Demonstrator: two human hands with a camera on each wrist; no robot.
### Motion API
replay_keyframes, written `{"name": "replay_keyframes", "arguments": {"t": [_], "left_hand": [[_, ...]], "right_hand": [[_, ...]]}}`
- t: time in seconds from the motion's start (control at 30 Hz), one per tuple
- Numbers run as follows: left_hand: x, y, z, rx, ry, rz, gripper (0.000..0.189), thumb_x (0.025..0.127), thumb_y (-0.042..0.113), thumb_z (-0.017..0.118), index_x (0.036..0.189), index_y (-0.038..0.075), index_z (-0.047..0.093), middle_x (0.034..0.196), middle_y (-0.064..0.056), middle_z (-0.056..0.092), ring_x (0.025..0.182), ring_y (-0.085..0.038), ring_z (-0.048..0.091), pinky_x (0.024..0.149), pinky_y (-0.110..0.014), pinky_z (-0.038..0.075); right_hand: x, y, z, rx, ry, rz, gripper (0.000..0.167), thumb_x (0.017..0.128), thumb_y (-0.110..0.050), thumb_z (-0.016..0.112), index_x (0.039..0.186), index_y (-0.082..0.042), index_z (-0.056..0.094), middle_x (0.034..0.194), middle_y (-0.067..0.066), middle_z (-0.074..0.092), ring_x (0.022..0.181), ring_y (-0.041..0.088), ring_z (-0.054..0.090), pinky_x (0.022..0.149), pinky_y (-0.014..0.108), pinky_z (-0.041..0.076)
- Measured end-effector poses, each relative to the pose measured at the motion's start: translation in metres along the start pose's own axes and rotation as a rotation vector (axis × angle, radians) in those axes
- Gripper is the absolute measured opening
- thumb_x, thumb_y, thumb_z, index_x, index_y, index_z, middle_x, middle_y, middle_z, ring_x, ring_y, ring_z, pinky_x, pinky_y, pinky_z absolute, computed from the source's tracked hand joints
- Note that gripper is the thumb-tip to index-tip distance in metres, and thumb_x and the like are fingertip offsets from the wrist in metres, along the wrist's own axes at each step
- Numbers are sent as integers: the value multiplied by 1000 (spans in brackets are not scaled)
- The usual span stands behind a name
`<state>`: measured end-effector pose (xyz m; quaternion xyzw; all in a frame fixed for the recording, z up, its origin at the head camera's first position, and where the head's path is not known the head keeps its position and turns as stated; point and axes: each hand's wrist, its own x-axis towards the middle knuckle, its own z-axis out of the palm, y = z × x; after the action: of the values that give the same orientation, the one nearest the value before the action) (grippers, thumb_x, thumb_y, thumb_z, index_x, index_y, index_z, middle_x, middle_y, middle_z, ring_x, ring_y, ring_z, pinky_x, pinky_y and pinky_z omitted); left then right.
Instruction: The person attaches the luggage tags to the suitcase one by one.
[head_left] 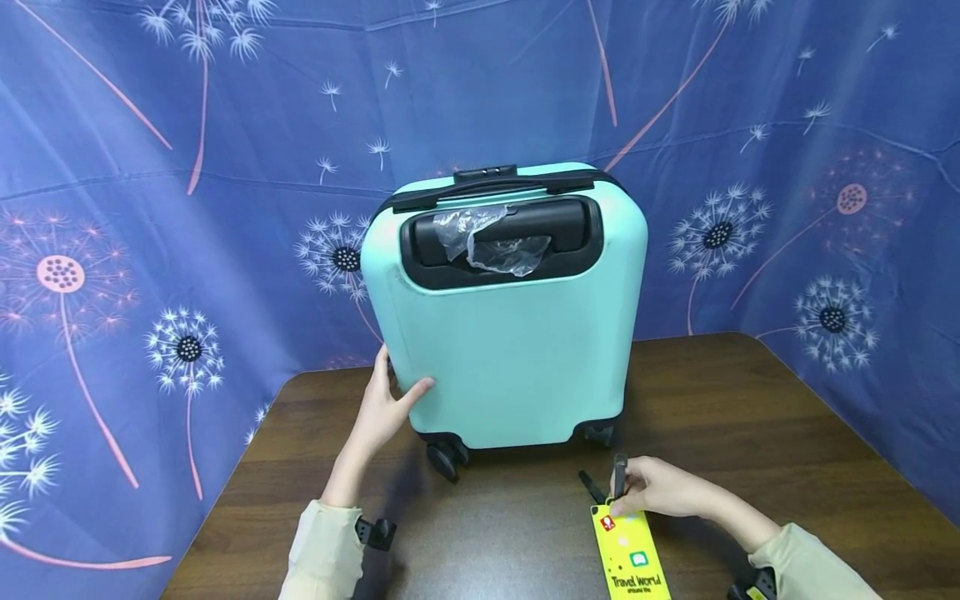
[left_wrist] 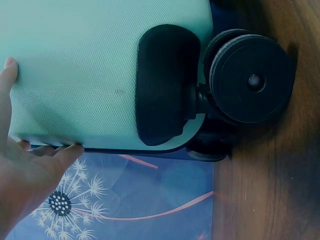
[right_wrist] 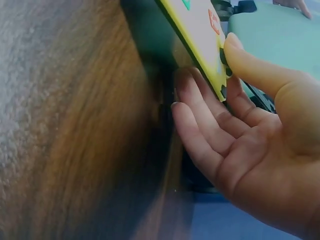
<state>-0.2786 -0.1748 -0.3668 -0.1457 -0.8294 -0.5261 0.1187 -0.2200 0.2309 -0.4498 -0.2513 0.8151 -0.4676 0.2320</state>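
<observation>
A mint-green suitcase [head_left: 517, 358] stands upright on its wheels, its black handle partly wrapped in clear plastic [head_left: 487, 237]. My left hand [head_left: 384, 408] holds the suitcase's lower left edge, thumb on the front face and fingers around the side. In the left wrist view, that hand [left_wrist: 30, 175] is left of a black caster wheel [left_wrist: 252, 77]. My right hand [head_left: 656, 487] pinches a yellow luggage tag [head_left: 630, 554] at its top end, in front of the suitcase's right wheel. A black strap [head_left: 619, 475] sticks up from the tag. The right wrist view shows the thumb against the tag [right_wrist: 200, 45].
A dark wooden table [head_left: 705, 400] bears the suitcase. Behind it hangs a blue cloth [head_left: 495, 83] printed with dandelions. Black cameras are strapped at both wrists, the left wrist camera [head_left: 377, 533] close above the table.
</observation>
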Motion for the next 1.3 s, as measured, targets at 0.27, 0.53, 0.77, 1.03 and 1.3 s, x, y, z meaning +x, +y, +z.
{"name": "replay_keyframes", "arguments": {"t": [0.27,0.53,0.77,1.03,1.3], "left_hand": [[0,-1,0,0,1,-7,91,86,39,67,150,30,4,149,-9,29,134,-28,37,106,-50,36],[-1,-1,1,3,6,-20,91,85,42,67,150,31,4,150,-8,28,135,-27,35,106,-49,36],[0,-1,0,3,13,-23,91,85,44,67,149,35,4,149,-7,28,134,-28,36,105,-50,37],[-1,-2,1,1,32,-18,89,84,42,68,150,33,7,148,-7,31,134,-27,37,106,-48,36],[-2,-3,5,-30,57,-11,88,84,40,69,149,32,11,146,-6,35,134,-26,37,107,-49,34]], "right_hand": [[-2,-2,-4,77,3,-37,24,83,-11,70,98,5,60,87,11,66,64,9,55,54,20,42],[-5,-4,-7,70,13,-63,22,85,-13,68,100,3,63,91,8,68,74,11,62,65,22,49],[-10,-12,-13,83,92,-81,23,89,-14,63,103,3,64,100,14,67,87,11,65,73,24,52],[-19,-20,-15,94,163,-188,20,90,-8,61,105,4,63,101,1,68,90,6,64,75,24,53],[-30,-36,-18,3,260,-235,15,90,-7,61,103,-2,65,101,0,70,88,4,64,72,24,53]]}}
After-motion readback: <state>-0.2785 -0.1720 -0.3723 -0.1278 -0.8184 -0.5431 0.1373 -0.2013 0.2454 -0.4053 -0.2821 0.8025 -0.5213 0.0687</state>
